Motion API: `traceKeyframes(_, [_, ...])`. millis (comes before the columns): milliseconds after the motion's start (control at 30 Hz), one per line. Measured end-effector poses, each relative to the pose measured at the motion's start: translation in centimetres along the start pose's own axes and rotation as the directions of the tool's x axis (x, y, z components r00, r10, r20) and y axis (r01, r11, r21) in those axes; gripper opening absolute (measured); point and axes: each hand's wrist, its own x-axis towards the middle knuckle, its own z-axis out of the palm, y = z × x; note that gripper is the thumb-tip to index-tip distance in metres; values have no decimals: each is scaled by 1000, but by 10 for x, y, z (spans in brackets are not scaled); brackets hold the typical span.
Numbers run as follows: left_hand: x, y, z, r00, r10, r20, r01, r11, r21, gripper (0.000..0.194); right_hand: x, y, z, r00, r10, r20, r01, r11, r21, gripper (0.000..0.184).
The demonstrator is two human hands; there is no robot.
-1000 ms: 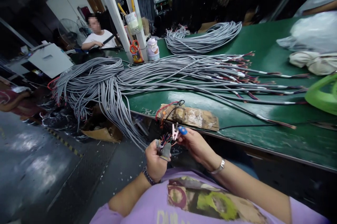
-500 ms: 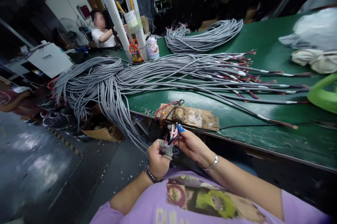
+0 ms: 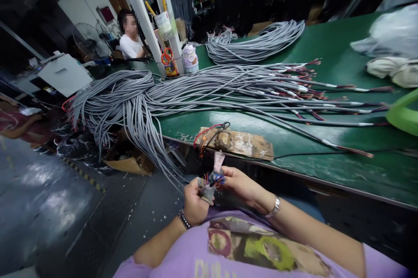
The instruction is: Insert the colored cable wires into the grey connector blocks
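My left hand (image 3: 197,201), with grey covers on its fingertips, is closed round the end of a grey cable. Thin coloured wires (image 3: 207,178) fan out above its thumb. Close beside it, my right hand (image 3: 241,185) pinches a small pale pink clip (image 3: 218,161) that points up, its lower part hidden by the fingers. The right fingertips wear blue covers and touch the dark wires between the hands. Grey cables (image 3: 165,162) hang from the table edge towards my left hand.
Long grey cables (image 3: 202,86) with stripped ends lie across the green table (image 3: 326,173). At the near edge is a wooden board (image 3: 250,145) with wires attached. Behind lie a cable coil (image 3: 257,47) and a cup (image 3: 190,58). A co-worker (image 3: 130,45) sits at the far left.
The right hand has turned the pink clip more upright and moved lower, closer to the left hand's wires. The left hand keeps its grip. The co-worker's body has shifted slightly right.
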Motion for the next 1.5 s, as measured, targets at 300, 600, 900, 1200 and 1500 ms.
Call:
traceKeyframes(300, [5,5,3,950,-250,189,256,967,-5,31,-4,-5,-2,997,-65,29,68,991,-116,25])
traceKeyframes(600, [7,-9,3,984,-174,-28,164,964,-212,40,-10,8,-5,998,-44,-37,41,995,-86,30])
traceKeyframes(900, [3,0,2,978,-176,114,191,972,-138,43,2,-4,9,996,-86,-22,81,982,-173,32])
traceKeyframes(1200, [10,-2,2,974,-227,4,204,866,-457,36,0,0,-13,993,17,-118,2,988,156,23])
traceKeyframes(1500, [21,12,-3,947,-186,263,296,823,-484,39,9,-21,-3,998,-45,-48,45,999,3,35])
